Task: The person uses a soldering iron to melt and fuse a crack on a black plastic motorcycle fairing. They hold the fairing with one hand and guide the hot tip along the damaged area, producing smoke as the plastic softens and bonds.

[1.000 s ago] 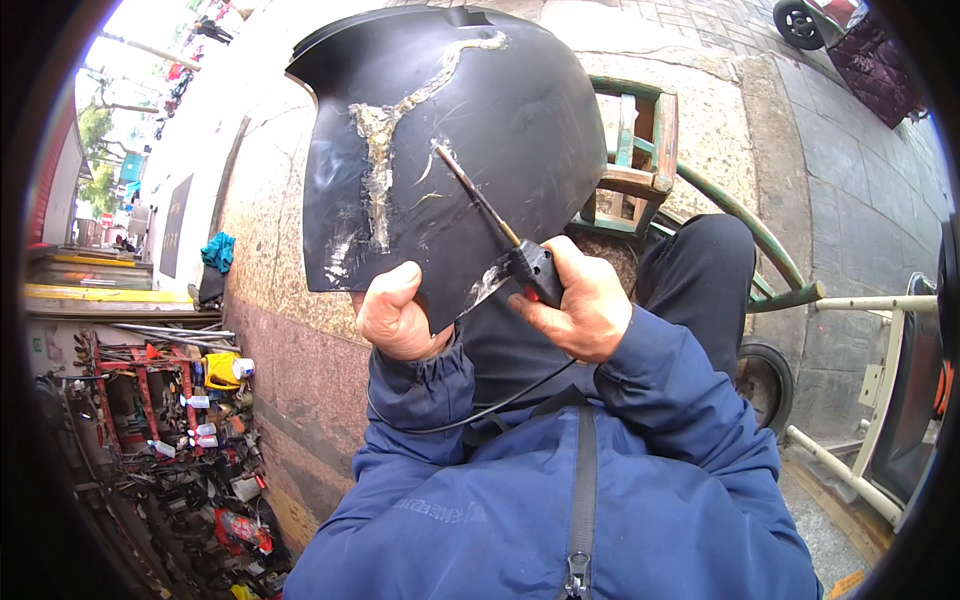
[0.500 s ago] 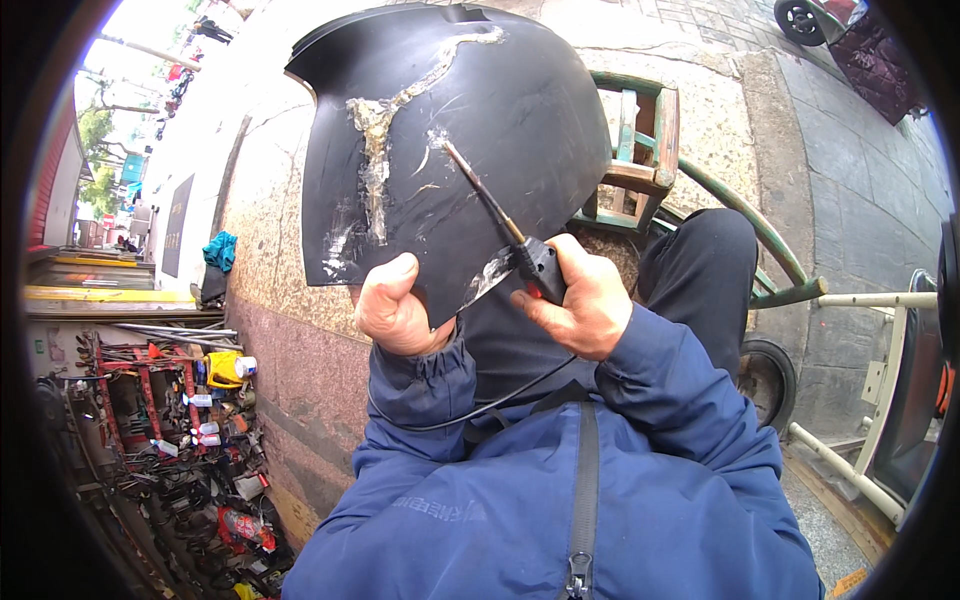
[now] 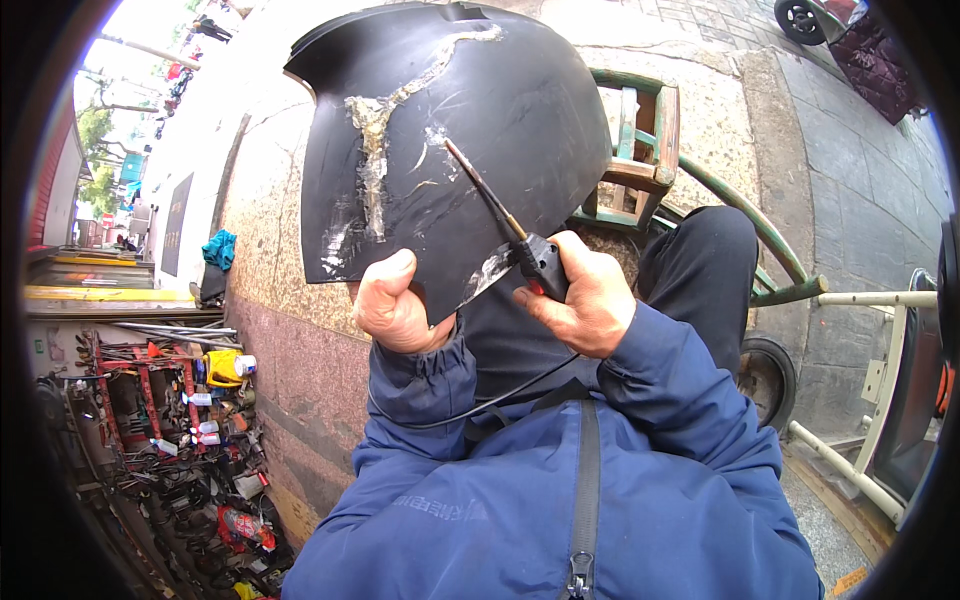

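My left hand (image 3: 393, 302) grips the lower edge of a large curved black plastic panel (image 3: 520, 110), holding it up in front of me. A long rough pale seam (image 3: 372, 150) runs down the panel's left part, with scratches beside it. My right hand (image 3: 585, 295) is closed on the black handle of a corded soldering iron (image 3: 525, 250). The iron's thin metal tip (image 3: 450, 148) rests on the panel near the scratches. Its black cord (image 3: 470, 405) loops down across my blue jacket.
A worn green wooden stool (image 3: 640, 140) and a green metal bar (image 3: 740, 215) stand behind the panel. A stone kerb (image 3: 290, 330) runs along my left. Racks of tools and bottles (image 3: 170, 430) lie at lower left. A small wheel (image 3: 765, 375) and white frame (image 3: 880, 400) sit right.
The panel has tilted and shifted slightly to the right. The iron's tip has slid a little along the panel surface. Both hands keep their grips.
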A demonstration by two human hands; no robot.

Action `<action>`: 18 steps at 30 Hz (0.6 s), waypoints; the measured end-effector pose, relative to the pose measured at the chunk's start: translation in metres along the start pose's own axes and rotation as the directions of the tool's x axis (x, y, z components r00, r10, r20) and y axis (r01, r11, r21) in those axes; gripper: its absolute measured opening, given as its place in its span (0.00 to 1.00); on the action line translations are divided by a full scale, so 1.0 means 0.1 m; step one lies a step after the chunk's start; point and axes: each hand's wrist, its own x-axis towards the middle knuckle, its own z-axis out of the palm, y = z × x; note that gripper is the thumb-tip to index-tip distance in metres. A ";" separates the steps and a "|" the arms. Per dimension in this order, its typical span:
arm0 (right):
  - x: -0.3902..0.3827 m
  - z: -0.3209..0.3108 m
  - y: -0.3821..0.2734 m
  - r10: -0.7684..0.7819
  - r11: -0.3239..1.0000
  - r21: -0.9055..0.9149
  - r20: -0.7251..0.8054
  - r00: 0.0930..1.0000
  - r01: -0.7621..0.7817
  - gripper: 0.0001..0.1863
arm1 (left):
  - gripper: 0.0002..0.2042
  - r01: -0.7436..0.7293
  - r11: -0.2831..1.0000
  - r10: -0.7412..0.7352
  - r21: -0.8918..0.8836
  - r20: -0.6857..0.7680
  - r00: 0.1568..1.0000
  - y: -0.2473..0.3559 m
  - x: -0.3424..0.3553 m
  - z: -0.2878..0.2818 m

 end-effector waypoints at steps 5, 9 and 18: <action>-0.01 0.04 0.00 -0.034 0.999 0.018 -0.016 0.999 0.035 0.19 | 0.27 -0.003 1.000 0.002 0.013 0.070 0.998 -0.02 0.01 -0.07; -0.02 0.05 -0.02 -0.058 0.998 0.030 -0.023 0.998 0.058 0.19 | 0.27 -0.087 0.975 0.071 0.206 0.082 0.994 -0.03 0.02 -0.12; -0.02 0.04 -0.02 -0.027 1.000 0.008 -0.013 1.000 0.027 0.20 | 0.27 0.156 0.976 -0.139 -0.154 0.115 0.984 0.11 -0.04 0.08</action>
